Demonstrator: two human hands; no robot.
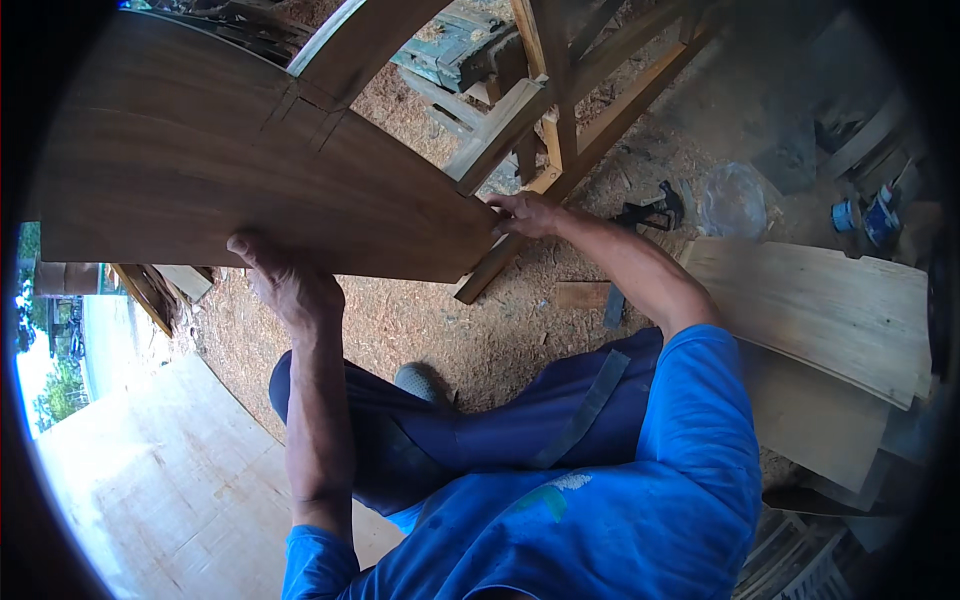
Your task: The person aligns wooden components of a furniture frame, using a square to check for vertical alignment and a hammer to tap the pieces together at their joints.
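Pale plywood sheet (170, 470) on the near left, then the big brown wooden panel (190, 160) running from the left to the middle, above ground covered in wood shavings (510, 335). Left hand (292, 285) has its near edge, thumb on top, fingers hidden. Right hand (525, 214) has fingers at the panel's right end, can't tell how firm. Timber frame (640, 118) around there, then light boards (810, 310) and two blue cans (845, 216) on the right, contents too blurry.
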